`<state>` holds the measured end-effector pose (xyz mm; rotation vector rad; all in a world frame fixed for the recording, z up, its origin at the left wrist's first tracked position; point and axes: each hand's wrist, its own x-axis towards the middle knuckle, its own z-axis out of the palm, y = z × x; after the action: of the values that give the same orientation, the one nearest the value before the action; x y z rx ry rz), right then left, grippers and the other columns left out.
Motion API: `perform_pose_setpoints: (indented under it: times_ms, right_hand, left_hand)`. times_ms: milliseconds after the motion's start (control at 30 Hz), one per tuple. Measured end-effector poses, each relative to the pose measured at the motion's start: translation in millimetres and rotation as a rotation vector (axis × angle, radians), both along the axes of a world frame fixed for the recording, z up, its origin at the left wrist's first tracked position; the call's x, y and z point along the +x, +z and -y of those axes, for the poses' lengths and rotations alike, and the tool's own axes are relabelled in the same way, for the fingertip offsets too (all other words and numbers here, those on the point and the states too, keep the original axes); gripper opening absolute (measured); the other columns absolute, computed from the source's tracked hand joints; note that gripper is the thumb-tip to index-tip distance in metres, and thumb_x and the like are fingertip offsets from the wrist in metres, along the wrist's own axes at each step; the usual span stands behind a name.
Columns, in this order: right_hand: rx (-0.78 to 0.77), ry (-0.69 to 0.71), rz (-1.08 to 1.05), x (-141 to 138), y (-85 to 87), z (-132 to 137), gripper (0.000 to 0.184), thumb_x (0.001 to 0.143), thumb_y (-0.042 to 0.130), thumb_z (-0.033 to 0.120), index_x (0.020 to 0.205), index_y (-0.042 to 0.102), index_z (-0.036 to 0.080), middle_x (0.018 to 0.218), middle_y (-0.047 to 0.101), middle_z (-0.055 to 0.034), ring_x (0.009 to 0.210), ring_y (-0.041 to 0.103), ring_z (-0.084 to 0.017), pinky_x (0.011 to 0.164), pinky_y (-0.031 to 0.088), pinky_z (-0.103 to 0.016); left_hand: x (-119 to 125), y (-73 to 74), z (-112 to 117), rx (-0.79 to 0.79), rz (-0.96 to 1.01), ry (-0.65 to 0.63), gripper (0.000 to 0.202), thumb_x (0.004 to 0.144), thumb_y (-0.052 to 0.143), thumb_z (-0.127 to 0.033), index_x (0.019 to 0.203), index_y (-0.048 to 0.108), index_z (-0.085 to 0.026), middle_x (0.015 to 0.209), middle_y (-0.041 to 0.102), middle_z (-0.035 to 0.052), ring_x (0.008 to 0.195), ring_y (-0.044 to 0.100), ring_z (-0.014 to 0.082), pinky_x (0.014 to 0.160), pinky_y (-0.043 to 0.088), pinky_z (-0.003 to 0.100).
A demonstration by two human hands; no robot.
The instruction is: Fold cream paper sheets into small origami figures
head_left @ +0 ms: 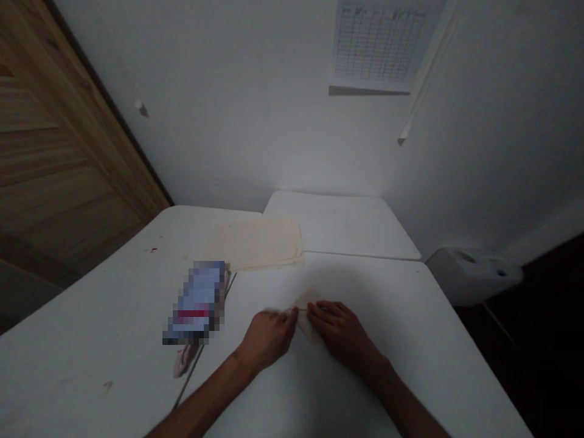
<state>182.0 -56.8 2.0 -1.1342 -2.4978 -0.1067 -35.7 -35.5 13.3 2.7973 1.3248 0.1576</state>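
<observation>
A small folded piece of thin cream sheet (310, 325) lies on the white table, its corners pointing up and down in the view. At its left edge, my left hand (274, 331) is closed, with the thumb and forefinger pressed on the fold. My right hand (340, 331) grips the other side, its fingers close together over the piece and partly covering it. Between the fingertips runs a narrow crease line. Farther back rests a stack of thin cream sheets (255, 242) with rounded corners and slightly uneven edges.
A phone-like object (196, 301), blurred out, lies left of my hands on a pale pinkish item (185, 360). Small scraps (107, 385) dot the left table. White tabletops (365, 389) meet at a seam. Behind are a wall with a printed chart (378, 45) and a wooden door (68, 140).
</observation>
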Motion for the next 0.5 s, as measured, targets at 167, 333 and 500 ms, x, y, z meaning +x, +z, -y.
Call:
perform_pose_setpoints:
  times_ms: [167, 333, 500]
  right_hand:
    - [-0.019, 0.002, 0.007, 0.3, -0.8, -0.1, 0.034, 0.090, 0.051, 0.013, 0.122, 0.060, 0.020, 0.128, 0.060, -0.0075, 0.115, 0.055, -0.022, 0.095, 0.044, -0.038]
    - [-0.037, -0.015, 0.002, 0.2, -2.3, 0.1, 0.033, 0.090, 0.051, 0.014, 0.122, 0.059, 0.020, 0.128, 0.060, -0.0068, 0.115, 0.055, -0.022, 0.096, 0.043, -0.038]
    - [-0.022, -0.023, -0.004, -0.8, 0.1, 0.4, 0.033, 0.090, 0.051, 0.014, 0.120, 0.061, 0.020, 0.127, 0.061, -0.0068, 0.114, 0.055, -0.021, 0.095, 0.044, -0.038]
  left_hand:
    - [2.0, -0.8, 3.0, -0.016, -0.026, 0.057, 0.042, 0.086, 0.044, -0.017, 0.127, 0.053, -0.016, 0.074, 0.070, 0.0112, 0.064, 0.065, 0.0252, 0.060, 0.046, 0.033]
    - [4.1, 0.2, 6.9, 0.008, -0.054, 0.144, 0.038, 0.091, 0.041, -0.024, 0.126, 0.055, -0.017, 0.074, 0.071, 0.0111, 0.063, 0.066, 0.0248, 0.059, 0.045, 0.032]
    - [7.7, 1.1, 10.7, 0.065, -0.074, 0.242, 0.039, 0.093, 0.037, -0.032, 0.119, 0.059, -0.011, 0.071, 0.070, 0.0129, 0.061, 0.065, 0.0266, 0.056, 0.045, 0.033]
